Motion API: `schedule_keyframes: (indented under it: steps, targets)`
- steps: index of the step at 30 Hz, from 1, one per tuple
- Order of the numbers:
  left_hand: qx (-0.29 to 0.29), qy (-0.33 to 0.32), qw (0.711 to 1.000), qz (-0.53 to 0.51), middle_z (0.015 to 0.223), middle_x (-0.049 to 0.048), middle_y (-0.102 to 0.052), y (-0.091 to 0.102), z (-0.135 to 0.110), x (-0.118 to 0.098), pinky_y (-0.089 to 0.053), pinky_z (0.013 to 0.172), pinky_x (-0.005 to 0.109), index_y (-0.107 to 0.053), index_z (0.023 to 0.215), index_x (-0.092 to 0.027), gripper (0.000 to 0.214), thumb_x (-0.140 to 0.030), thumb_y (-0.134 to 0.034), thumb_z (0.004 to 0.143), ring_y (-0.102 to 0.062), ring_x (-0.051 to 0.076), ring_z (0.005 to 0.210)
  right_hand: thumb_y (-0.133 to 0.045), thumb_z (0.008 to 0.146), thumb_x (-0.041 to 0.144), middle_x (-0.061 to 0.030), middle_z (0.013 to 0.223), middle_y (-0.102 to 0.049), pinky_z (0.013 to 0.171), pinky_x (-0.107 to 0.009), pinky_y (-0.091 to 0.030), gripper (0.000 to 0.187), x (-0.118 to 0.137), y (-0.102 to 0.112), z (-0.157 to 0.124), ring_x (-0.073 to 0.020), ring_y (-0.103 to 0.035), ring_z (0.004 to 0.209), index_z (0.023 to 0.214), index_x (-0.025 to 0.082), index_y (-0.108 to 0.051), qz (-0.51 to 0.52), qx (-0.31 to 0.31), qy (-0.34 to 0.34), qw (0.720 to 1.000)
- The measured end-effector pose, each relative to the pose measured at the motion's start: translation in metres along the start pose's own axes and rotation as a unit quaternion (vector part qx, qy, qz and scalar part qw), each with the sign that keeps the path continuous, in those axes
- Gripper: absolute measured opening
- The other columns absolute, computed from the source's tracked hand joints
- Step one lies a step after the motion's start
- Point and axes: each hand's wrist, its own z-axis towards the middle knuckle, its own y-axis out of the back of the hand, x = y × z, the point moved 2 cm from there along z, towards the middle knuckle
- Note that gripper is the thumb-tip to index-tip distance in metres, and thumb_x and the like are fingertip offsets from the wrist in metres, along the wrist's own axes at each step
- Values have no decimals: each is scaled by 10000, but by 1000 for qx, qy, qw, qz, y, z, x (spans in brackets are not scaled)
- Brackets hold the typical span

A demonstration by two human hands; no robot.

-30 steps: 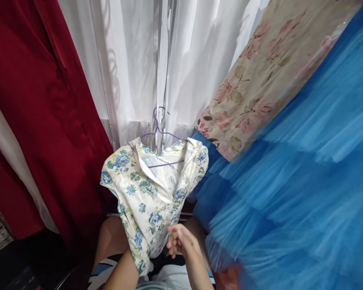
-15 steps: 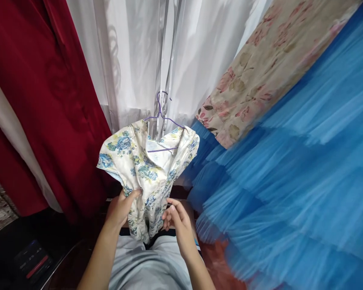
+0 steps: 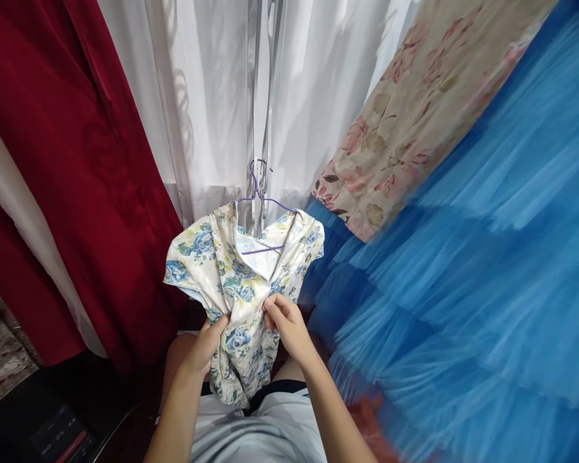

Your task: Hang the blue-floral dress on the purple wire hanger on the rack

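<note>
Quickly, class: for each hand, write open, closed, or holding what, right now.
Left hand: closed, gripping the floral blouse at its front.
Right hand: closed, pinching the same floral blouse.

Cream satin blouse (image 3: 231, 283), blue roses, yellow-green leaves, at 6 o'clock. Thin purple wire hanger (image 3: 263, 196). Deep red velvet curtain (image 3: 77, 161) at 9. White sheer curtain (image 3: 212, 96) at 12. Beige cloth, pink flowers (image 3: 415, 109) at 2. Bright blue tulle skirt (image 3: 487, 289) at 4.

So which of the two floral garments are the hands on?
The white garment with blue flowers, on the purple wire hanger: left hand and right hand both grip it. The beige pink-flowered fabric hangs apart, untouched.
</note>
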Motion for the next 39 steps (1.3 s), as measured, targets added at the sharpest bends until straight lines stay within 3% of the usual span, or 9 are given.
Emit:
schedule_keyframes:
  steps: [4, 6, 8, 14, 20, 28, 33, 36, 39]
  targets:
    - [-152, -89, 984, -10, 1205, 97, -651, 22, 11, -3, -440, 1059, 437, -586, 1229, -237, 464, -305, -696, 783, -575, 277, 1216, -602, 880, 383, 57, 502, -458, 490, -242, -259, 279, -5, 2, -2, -93, -355, 472, 692, 183, -554, 9, -28, -12, 999]
    - [-292, -224, 929, 35, 1271, 102, -582, 30, 11, -8, -432, 1055, 432, -537, 1254, -235, 546, -240, -730, 744, -552, 267, 1213, -615, 867, 375, 63, 485, -447, 469, -236, -240, 280, -7, 2, -6, -85, -343, 452, 674, 184, -546, 1, -33, -24, 999]
    - [-340, -328, 876, 99, 1276, 104, -544, 25, 7, -12, -434, 1038, 415, -531, 1231, -224, 544, -208, -739, 728, -539, 258, 1194, -617, 865, 368, 65, 472, -453, 456, -233, -229, 272, -8, -2, -8, -80, -346, 435, 676, 185, -547, -11, -23, -35, 999]
    - [63, -248, 953, 164, 1013, 69, -646, -35, -4, -2, -507, 877, 332, -571, 1105, -200, 224, -236, -596, 886, -636, 209, 966, -635, 850, 373, 68, 428, -462, 434, -234, -203, 274, -5, -22, -6, -69, -345, 384, 673, 177, -565, 21, 25, -73, 997]
    - [50, -252, 942, 218, 870, 38, -632, -44, -3, 3, -483, 803, 293, -564, 922, -195, 78, -254, -516, 939, -625, 186, 852, -680, 773, 389, 105, 384, -319, 410, -238, -127, 274, 15, -11, 28, -51, -204, 363, 648, 158, -601, 94, 26, -98, 990]
    - [78, -240, 917, 309, 819, 25, -605, -31, 26, 22, -474, 756, 298, -537, 871, -201, 49, -194, -503, 905, -602, 179, 786, -654, 689, 271, 111, 414, -280, 400, -236, -79, 143, 88, -11, 152, -45, -180, 383, 652, 137, -619, 131, -23, -48, 990]
    - [98, -240, 914, 313, 774, 18, -610, -17, 36, 35, -489, 717, 295, -557, 843, -198, 60, -195, -523, 891, -604, 175, 737, -651, 725, 285, 92, 427, -329, 402, -241, -116, 158, 102, -18, 162, -55, -224, 396, 653, 150, -613, 121, -47, 14, 991]
    - [74, -258, 913, 307, 858, 41, -653, -14, 47, 5, -501, 782, 322, -595, 953, -205, 74, -230, -541, 908, -632, 193, 821, -659, 742, 300, 85, 429, -352, 414, -247, -153, 163, 98, -19, 149, -67, -253, 395, 659, 174, -597, 86, -47, 54, 994]
    - [-5, -340, 892, 297, 913, 39, -663, -21, 62, -63, -494, 835, 330, -549, 1238, -239, 292, -272, -524, 948, -639, 185, 854, -647, 773, 298, 82, 425, -371, 426, -252, -165, 176, 95, -22, 136, -69, -269, 382, 657, 186, -578, 56, -45, 83, 994]
